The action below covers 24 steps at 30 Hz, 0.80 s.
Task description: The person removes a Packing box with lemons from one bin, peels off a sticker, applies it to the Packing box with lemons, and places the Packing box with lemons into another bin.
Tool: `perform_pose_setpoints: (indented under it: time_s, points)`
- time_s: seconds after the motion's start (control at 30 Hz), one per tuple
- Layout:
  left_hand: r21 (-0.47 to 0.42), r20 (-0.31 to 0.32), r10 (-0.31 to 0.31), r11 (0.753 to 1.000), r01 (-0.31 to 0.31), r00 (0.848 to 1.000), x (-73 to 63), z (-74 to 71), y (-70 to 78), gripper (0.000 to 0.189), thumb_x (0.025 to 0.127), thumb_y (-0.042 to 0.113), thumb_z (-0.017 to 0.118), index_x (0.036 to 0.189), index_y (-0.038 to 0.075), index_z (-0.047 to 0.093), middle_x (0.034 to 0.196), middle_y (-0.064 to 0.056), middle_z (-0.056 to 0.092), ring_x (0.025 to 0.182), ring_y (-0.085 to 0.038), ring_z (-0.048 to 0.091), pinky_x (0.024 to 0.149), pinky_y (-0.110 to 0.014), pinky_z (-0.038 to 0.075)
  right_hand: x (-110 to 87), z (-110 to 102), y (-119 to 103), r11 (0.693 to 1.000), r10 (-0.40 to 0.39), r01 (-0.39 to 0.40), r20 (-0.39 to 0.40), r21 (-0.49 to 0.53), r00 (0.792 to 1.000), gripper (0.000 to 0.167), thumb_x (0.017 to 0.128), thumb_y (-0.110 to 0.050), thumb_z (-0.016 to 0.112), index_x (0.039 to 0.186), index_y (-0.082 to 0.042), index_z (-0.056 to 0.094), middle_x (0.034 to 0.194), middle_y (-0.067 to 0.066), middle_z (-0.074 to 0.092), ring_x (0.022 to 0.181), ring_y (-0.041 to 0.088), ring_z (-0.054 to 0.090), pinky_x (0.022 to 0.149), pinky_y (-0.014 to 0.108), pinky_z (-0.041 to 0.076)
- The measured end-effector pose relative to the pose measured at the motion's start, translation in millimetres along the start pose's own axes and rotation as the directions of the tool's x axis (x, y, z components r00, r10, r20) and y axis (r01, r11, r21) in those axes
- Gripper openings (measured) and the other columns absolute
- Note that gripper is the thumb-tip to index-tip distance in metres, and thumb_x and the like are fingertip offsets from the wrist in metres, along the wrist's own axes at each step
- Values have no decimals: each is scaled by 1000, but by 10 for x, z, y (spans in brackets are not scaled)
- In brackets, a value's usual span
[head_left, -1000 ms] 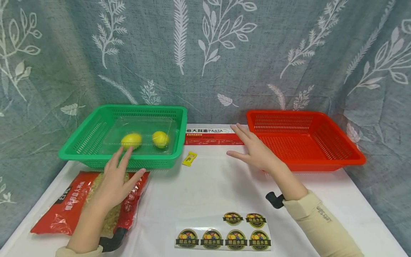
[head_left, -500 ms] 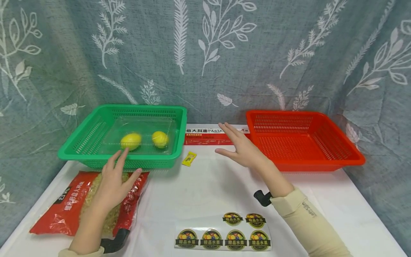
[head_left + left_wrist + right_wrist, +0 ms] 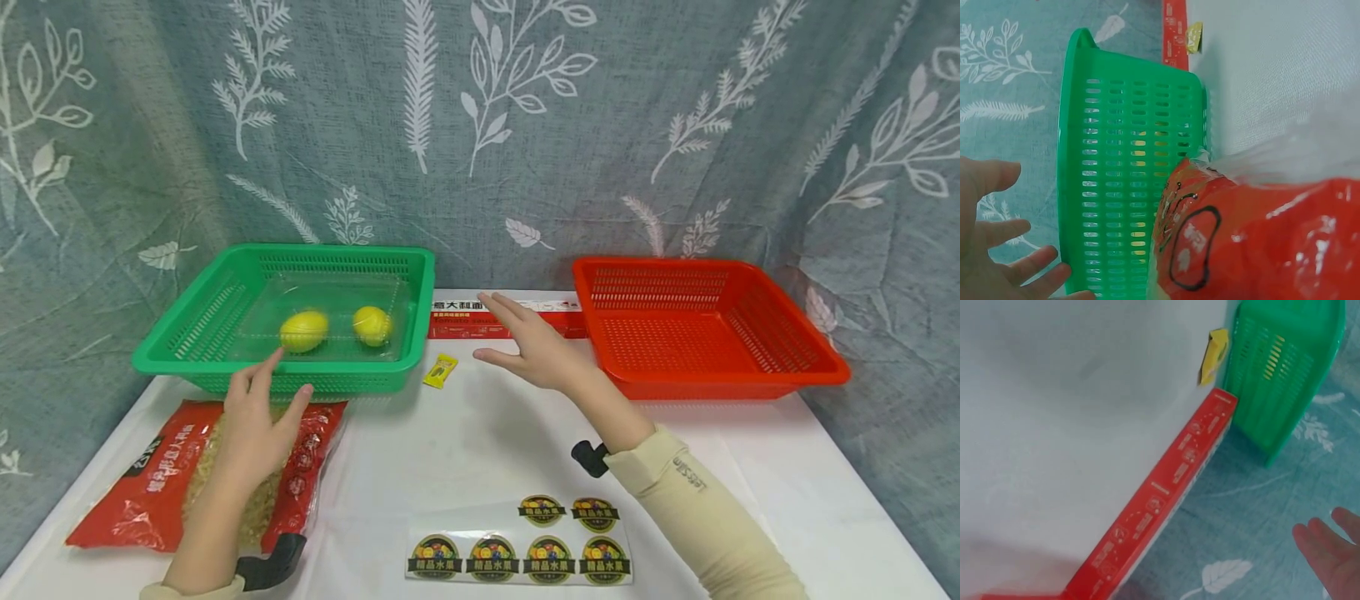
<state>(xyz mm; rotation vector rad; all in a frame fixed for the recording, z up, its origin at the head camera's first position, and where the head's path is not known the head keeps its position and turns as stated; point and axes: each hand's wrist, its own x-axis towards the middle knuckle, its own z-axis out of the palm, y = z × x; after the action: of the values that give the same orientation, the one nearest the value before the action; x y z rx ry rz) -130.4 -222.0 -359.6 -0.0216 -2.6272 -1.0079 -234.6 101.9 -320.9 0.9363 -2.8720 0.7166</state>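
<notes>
My left hand point(image 3: 258, 429) hovers over a red pasta bag point(image 3: 307, 467), its fingers extended toward the near rim of a green basket point(image 3: 277, 373). Inside that basket, two lemons point(image 3: 303, 332) lie in a clear plastic container point(image 3: 337, 287). Above the table's middle is my right hand point(image 3: 540, 350), fingers stretched out and holding nothing. Behind it stands a long red and white pasta box point(image 3: 457, 321), partly hidden by the hand. A small yellow packet point(image 3: 440, 371) lies between the right hand and the green basket.
A red basket point(image 3: 712, 385) stands at the back right, with nothing seen inside. Near the front of the white table lies a sheet of round fruit stickers point(image 3: 491, 558). A patterned grey-green curtain point(image 3: 637, 125) hangs directly behind.
The right hand has moved left, away from the red basket and across the pasta box. My left hand has drawn back slightly from the green basket. The objects stay in place.
</notes>
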Motion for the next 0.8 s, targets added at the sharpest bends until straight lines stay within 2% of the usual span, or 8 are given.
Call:
perform_pose_setpoints:
  time_s: [0.23,0.43,0.53,0.7,0.8]
  points:
    - [-51,-91,-99,994,94,991,-6,2,-13,46,96,26,43,125,-9,40,122,-30,34,112,-46,34,89,-60,29,83,45,-79,1000,-4,4,8,-10,1000,73,86,-47,58,146,-22,24,147,7,28,132,26,27,100,46,34]
    - [-103,-54,-211,973,205,976,15,-4,-54,50,97,32,39,124,-9,41,122,-29,40,113,-45,36,90,-59,30,141,79,-121,1000,6,-6,13,-1,1000,74,86,-47,57,146,-22,23,147,5,28,133,24,27,102,44,33]
    - [-137,-43,-268,956,260,962,50,58,-208,56,96,41,37,126,-6,41,124,-27,45,116,-42,40,92,-57,32,173,99,-138,1000,13,-13,11,19,1000,74,85,-47,57,146,-22,24,147,5,28,133,25,27,101,45,33]
    - [-160,-65,-321,938,307,945,120,227,-590,64,92,54,35,127,1,45,125,-22,50,115,-38,47,90,-54,39,238,137,-161,999,17,-17,16,38,1000,74,85,-48,57,146,-22,23,147,4,29,133,23,27,100,45,35]
    - [-168,-62,-349,927,335,935,143,268,-682,65,92,54,34,129,2,45,125,-20,50,115,-38,48,87,-53,41,275,147,-181,999,12,-13,18,45,1000,74,85,-48,57,146,-22,23,146,3,30,132,22,28,100,44,35]
